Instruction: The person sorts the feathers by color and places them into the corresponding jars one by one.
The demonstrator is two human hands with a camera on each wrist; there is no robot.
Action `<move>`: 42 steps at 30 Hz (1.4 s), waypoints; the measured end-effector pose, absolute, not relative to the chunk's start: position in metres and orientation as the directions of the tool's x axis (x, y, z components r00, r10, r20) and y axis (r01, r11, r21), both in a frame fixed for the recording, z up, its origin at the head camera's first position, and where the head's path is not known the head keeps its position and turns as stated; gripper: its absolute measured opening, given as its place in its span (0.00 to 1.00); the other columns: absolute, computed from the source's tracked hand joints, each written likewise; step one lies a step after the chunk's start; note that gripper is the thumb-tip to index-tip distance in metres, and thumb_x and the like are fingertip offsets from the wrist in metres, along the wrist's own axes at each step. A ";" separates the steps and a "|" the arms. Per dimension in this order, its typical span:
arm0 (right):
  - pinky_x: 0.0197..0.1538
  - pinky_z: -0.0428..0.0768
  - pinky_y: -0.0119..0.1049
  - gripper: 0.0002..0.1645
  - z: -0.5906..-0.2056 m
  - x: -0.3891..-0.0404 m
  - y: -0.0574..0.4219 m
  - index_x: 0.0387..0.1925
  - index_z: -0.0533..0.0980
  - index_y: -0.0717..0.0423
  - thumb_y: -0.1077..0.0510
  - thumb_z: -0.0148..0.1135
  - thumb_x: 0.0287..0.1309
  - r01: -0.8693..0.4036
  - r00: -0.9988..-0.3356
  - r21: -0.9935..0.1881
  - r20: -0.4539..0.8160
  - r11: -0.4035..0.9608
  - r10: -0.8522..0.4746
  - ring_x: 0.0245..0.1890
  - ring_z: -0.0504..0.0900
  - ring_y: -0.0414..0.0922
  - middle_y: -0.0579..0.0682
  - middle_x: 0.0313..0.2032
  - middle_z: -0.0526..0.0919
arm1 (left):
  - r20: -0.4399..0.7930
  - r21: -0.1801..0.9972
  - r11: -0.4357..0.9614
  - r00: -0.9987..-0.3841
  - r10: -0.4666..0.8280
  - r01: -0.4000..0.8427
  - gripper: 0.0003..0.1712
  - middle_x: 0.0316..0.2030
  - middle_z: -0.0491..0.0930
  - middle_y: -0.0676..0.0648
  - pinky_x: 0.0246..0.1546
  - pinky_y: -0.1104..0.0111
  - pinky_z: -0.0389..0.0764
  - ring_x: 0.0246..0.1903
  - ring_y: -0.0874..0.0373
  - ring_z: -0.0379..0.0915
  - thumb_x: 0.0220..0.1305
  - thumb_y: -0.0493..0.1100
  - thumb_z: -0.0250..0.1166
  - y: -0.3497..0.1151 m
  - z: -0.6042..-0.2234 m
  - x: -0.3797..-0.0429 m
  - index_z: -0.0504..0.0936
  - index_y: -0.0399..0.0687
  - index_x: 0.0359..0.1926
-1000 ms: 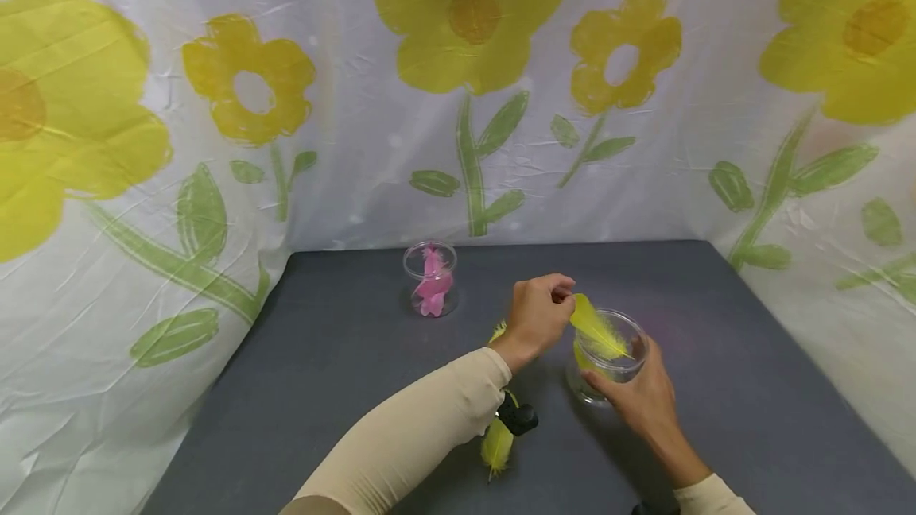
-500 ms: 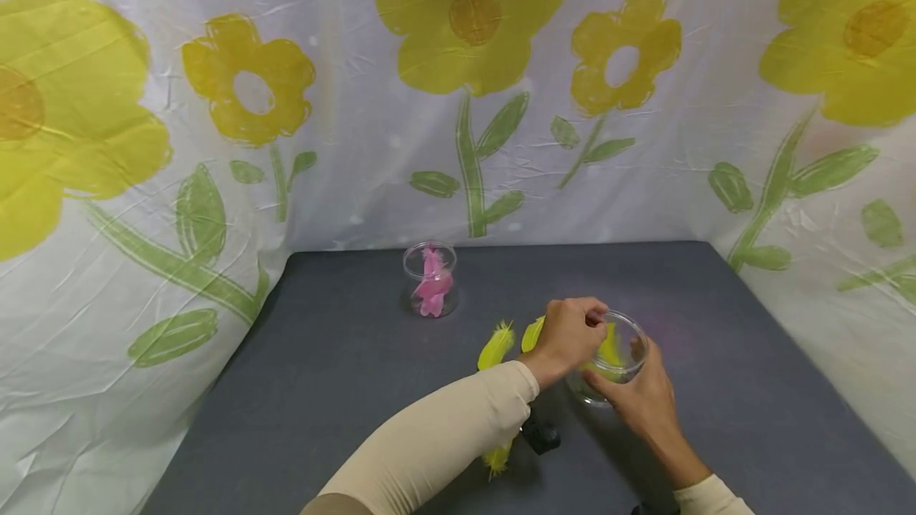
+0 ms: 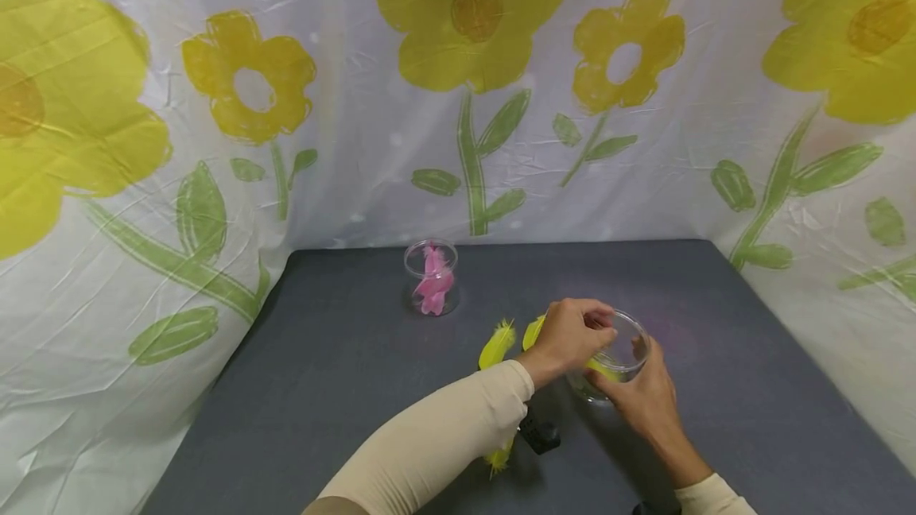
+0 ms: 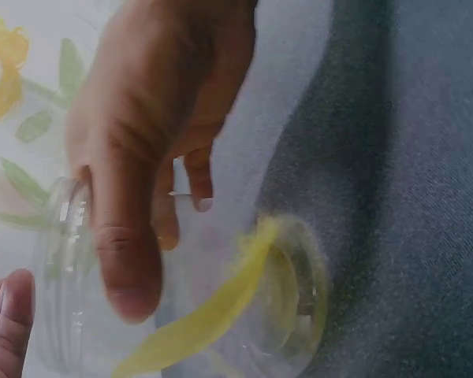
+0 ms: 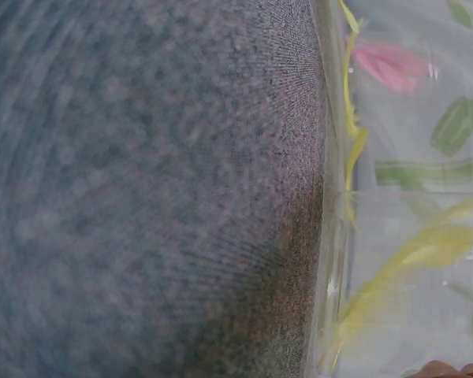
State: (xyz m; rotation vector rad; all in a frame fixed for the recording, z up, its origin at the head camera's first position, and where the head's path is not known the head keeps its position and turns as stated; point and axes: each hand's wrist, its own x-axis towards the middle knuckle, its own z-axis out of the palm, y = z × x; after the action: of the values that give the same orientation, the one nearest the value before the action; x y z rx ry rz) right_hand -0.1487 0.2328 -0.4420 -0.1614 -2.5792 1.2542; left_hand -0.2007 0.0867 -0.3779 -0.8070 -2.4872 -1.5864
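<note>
My right hand (image 3: pixel 647 400) grips a clear round jar (image 3: pixel 630 316) from its right side, thumb in front. In the left wrist view this right hand (image 4: pixel 154 157) wraps the jar, which appears sideways. A yellow feather (image 4: pixel 213 315) lies slanted inside the jar, also visible as a feather (image 5: pixel 426 256) through the wall in the right wrist view. My left hand (image 3: pixel 568 336) hovers at the jar's mouth, over the left rim. Its fingertips (image 4: pixel 12 311) show at the left edge of the left wrist view, apart from the feather.
Yellow feathers (image 3: pixel 496 346) lie on the dark table (image 3: pixel 343 388) left of the jar, partly behind my left arm. A second clear jar (image 3: pixel 432 276) with pink feathers stands at the back. A flower-printed white curtain (image 3: pixel 358 118) encloses the table.
My left hand has carried a yellow feather rightward to the jar's mouth and let it go inside. The right hand has stayed on the jar.
</note>
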 end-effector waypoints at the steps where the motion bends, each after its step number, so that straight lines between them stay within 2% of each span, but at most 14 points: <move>1: 0.52 0.67 0.60 0.60 -0.442 -0.149 0.233 0.67 0.53 0.65 0.43 0.77 0.42 -0.017 -0.958 -0.785 0.191 0.619 0.215 0.57 0.68 0.63 0.66 0.61 0.66 | 0.337 0.834 0.300 -0.859 0.385 0.463 0.13 0.30 0.82 0.59 0.31 0.80 0.75 0.29 0.74 0.74 0.59 0.37 0.68 0.085 -0.377 -0.201 0.85 0.43 0.46; 6: 0.53 0.67 0.60 0.61 -0.441 -0.148 0.232 0.67 0.53 0.66 0.44 0.78 0.41 -0.022 -0.956 -0.787 0.198 0.616 0.218 0.57 0.67 0.64 0.67 0.61 0.66 | 0.327 0.891 0.188 -0.871 0.367 0.414 0.13 0.32 0.84 0.55 0.29 0.76 0.79 0.27 0.71 0.77 0.58 0.36 0.69 0.075 -0.369 -0.200 0.85 0.40 0.46; 12: 0.53 0.66 0.60 0.61 -0.442 -0.148 0.231 0.66 0.55 0.67 0.47 0.80 0.39 -0.040 -0.946 -0.791 0.226 0.610 0.231 0.57 0.68 0.65 0.69 0.59 0.68 | 0.311 0.935 0.061 -0.888 0.337 0.351 0.13 0.30 0.84 0.55 0.28 0.68 0.82 0.24 0.64 0.80 0.57 0.31 0.69 0.056 -0.363 -0.201 0.84 0.39 0.45; 15: 0.53 0.66 0.60 0.61 -0.443 -0.148 0.231 0.66 0.55 0.67 0.47 0.81 0.38 -0.046 -0.941 -0.793 0.239 0.607 0.240 0.56 0.68 0.66 0.68 0.58 0.68 | 0.311 0.943 0.009 -0.890 0.332 0.333 0.14 0.31 0.84 0.52 0.29 0.65 0.83 0.25 0.61 0.81 0.56 0.29 0.68 0.044 -0.364 -0.202 0.84 0.36 0.45; 20: 0.53 0.66 0.59 0.61 -0.444 -0.148 0.231 0.65 0.57 0.66 0.48 0.81 0.36 -0.053 -0.933 -0.792 0.256 0.608 0.252 0.56 0.69 0.65 0.67 0.57 0.69 | 0.295 0.954 -0.049 -0.894 0.336 0.296 0.15 0.32 0.84 0.45 0.31 0.63 0.83 0.27 0.56 0.82 0.56 0.28 0.68 0.021 -0.369 -0.204 0.83 0.33 0.46; 28: 0.52 0.66 0.60 0.61 -0.445 -0.149 0.231 0.65 0.57 0.66 0.48 0.82 0.35 -0.061 -0.933 -0.790 0.263 0.610 0.247 0.56 0.69 0.65 0.67 0.58 0.70 | 0.217 0.976 -0.069 -0.920 0.327 0.205 0.16 0.37 0.82 0.34 0.33 0.57 0.83 0.32 0.42 0.81 0.57 0.25 0.66 -0.006 -0.382 -0.205 0.81 0.29 0.48; 33: 0.53 0.66 0.60 0.61 -0.446 -0.148 0.231 0.65 0.58 0.67 0.47 0.82 0.35 -0.060 -0.934 -0.788 0.261 0.613 0.245 0.56 0.69 0.65 0.67 0.58 0.70 | 0.184 0.983 -0.047 -0.920 0.346 0.178 0.16 0.37 0.81 0.32 0.35 0.53 0.82 0.32 0.41 0.81 0.58 0.24 0.64 -0.017 -0.386 -0.199 0.80 0.27 0.49; 37: 0.53 0.66 0.60 0.61 -0.445 -0.148 0.231 0.65 0.58 0.66 0.47 0.82 0.35 -0.059 -0.935 -0.787 0.259 0.614 0.243 0.57 0.69 0.65 0.67 0.58 0.69 | 0.173 0.985 -0.045 -0.915 0.364 0.168 0.16 0.37 0.81 0.31 0.35 0.54 0.83 0.31 0.38 0.81 0.58 0.23 0.64 -0.026 -0.382 -0.189 0.79 0.25 0.48; 42: 0.54 0.66 0.60 0.62 -0.444 -0.148 0.231 0.66 0.57 0.66 0.46 0.82 0.36 -0.049 -0.939 -0.789 0.245 0.613 0.241 0.57 0.68 0.65 0.67 0.59 0.69 | 0.134 0.991 -0.054 -0.910 0.392 0.122 0.17 0.38 0.81 0.31 0.35 0.53 0.82 0.28 0.45 0.82 0.57 0.24 0.64 -0.037 -0.399 -0.189 0.79 0.26 0.49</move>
State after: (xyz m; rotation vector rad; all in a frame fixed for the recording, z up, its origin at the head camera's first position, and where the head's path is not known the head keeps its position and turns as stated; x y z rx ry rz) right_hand -0.1485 0.2311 -0.4440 -0.1551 -2.5137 1.2440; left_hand -0.1890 -0.0371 -0.3986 -0.6323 -2.2814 -2.3478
